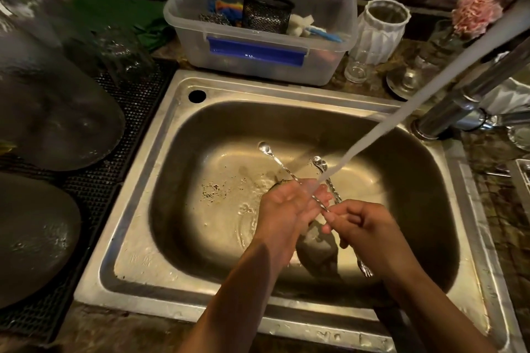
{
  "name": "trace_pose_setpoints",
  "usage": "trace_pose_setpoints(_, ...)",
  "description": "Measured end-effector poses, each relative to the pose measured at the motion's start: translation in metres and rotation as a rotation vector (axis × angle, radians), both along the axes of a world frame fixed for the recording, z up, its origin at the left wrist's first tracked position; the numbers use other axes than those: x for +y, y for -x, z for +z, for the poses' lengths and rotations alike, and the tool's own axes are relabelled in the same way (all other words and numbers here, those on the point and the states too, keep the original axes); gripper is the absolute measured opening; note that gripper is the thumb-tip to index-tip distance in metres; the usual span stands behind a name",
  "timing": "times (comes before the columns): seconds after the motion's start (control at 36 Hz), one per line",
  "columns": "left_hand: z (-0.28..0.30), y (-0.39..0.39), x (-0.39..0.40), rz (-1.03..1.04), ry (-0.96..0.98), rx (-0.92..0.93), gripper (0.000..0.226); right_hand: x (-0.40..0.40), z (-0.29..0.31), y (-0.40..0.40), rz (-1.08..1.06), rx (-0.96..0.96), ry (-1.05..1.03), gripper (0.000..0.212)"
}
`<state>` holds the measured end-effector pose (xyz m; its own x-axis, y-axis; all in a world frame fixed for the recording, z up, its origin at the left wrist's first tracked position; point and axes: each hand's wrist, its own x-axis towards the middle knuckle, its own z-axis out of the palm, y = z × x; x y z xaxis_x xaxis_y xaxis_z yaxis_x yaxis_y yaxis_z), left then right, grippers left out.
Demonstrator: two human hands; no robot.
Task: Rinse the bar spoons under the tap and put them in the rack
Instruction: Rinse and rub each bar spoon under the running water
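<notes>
Over the steel sink (pixel 177 232) a stream of tap water (pixel 430 94) falls onto my hands. My right hand (pixel 361 226) is shut on several twisted-stem bar spoons; two bowls (pixel 320 163) point away, and fork-like ends (pixel 365 268) stick out below the hand. Another bar spoon (pixel 265 148) lies across my left hand (pixel 289 206), whose fingers curl loosely around its stem under the water. The tap (pixel 470 100) stands at the right. A black mesh rack cup (pixel 266 13) sits in the plastic box (pixel 258 46) behind the sink.
Dark upturned bowls (pixel 51 100) and glasses rest on a black mat (pixel 137 94) to the left. A white pleated vase (pixel 378 28), small glasses and a pink flower (pixel 476 14) stand at the back right. Grit lies on the sink floor (pixel 213 190).
</notes>
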<state>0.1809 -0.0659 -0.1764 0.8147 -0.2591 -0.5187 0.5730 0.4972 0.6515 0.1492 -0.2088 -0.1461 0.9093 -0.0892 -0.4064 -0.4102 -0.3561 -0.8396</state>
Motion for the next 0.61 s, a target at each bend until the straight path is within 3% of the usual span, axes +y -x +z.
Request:
trace_pose_setpoints(0.25,-0.001,-0.003,0.0,-0.013,-0.167,-0.08,0.022,0.016,-0.009,-0.013,-0.03,-0.075,-0.119,0.011)
trace_pose_setpoints(0.53,0.002,-0.004,0.0,-0.022,-0.089,-0.118,0.025,0.023,-0.01,-0.025,-0.05,-0.08,-0.244,0.011)
trace_pose_setpoints(0.61,0.008,-0.006,0.002,0.011,-0.083,-0.109,0.024,0.022,-0.009,-0.025,-0.028,-0.068,-0.267,0.02)
